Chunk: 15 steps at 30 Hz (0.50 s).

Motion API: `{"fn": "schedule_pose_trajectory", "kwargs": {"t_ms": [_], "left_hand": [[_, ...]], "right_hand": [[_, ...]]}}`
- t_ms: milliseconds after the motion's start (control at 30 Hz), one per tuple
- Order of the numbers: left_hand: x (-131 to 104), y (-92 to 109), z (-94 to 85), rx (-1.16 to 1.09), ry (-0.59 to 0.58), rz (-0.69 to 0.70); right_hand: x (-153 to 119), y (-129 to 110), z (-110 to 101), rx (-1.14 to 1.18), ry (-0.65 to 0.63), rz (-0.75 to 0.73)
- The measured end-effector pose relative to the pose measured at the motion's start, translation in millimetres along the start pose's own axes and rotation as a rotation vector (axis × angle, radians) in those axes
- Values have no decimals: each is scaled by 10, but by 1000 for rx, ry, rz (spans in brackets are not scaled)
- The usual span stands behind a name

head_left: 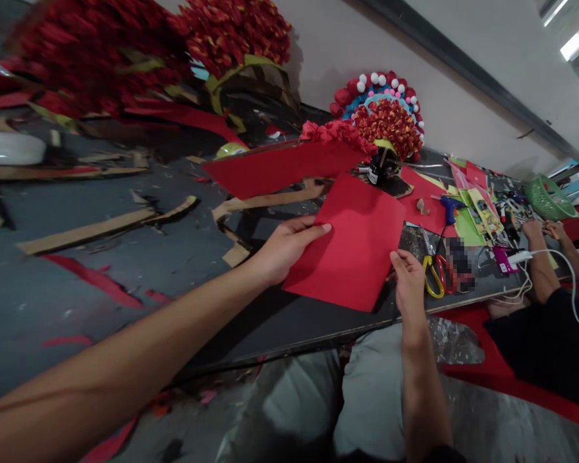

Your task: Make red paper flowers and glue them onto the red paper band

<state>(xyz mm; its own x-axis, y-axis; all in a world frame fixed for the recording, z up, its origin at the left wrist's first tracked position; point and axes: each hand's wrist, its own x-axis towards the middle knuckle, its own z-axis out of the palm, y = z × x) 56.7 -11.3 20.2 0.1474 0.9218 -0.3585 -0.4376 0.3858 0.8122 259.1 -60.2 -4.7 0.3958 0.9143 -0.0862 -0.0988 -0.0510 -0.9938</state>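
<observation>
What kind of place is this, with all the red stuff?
Probably a craft workshop. Yellow-handled scissors lie on the dark table, ruffled red decorations stand along its back, and the person's left hand and right hand hold a red sheet.

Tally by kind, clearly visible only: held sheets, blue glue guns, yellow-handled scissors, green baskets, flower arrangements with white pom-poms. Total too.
Red sheet in left hand and right hand: 1
Blue glue gun: 1
Yellow-handled scissors: 1
Green basket: 1
White pom-pom-trimmed flower arrangement: 1
Total: 5
</observation>
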Motion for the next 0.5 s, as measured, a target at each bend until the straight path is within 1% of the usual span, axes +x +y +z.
{"fn": "schedule_pose_trajectory", "kwargs": {"t_ms": [133, 200, 333, 433, 500], "left_hand": [[13, -40, -21, 87, -64, 29], [21, -52, -28, 114, -63, 56], [46, -58, -32, 113, -20, 90], [44, -28, -16, 80, 36, 69], [27, 2, -4, 50, 70, 31]], "right_hand": [[12, 10, -40, -45, 15, -7], [11, 15, -55, -53, 11, -5], [3, 14, -67, -35, -32, 10], [-4, 2, -62, 1, -42, 18], [-5, -6, -59, 18, -44, 29]]}}
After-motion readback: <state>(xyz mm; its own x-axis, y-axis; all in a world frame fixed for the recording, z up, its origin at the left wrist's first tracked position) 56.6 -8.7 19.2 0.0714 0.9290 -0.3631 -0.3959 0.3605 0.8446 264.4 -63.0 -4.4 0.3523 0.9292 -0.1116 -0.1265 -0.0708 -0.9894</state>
